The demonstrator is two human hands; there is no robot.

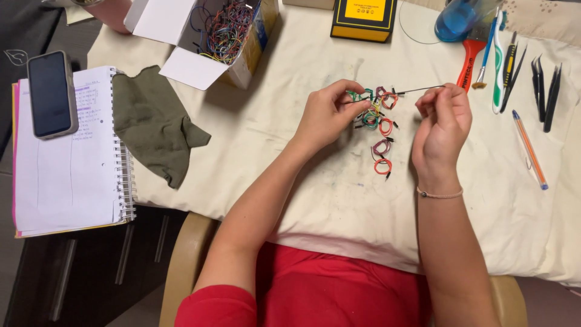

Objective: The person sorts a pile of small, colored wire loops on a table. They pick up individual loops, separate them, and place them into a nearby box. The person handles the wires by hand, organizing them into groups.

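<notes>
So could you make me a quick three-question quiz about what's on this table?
1. True or false: the phone lies on the spiral notebook.
2. What do the left hand and right hand stretch between them? A) a thin dark wire B) a pen C) a toothbrush
3. Fill in: the open cardboard box holds a tangle of coloured ____.

Key: 1 true; 2 A; 3 wires.

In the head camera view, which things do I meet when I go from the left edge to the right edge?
Phone → spiral notebook → green cloth → open box of wires → left hand → coiled jumper wires → right hand → orange pen → black tweezers.
</notes>
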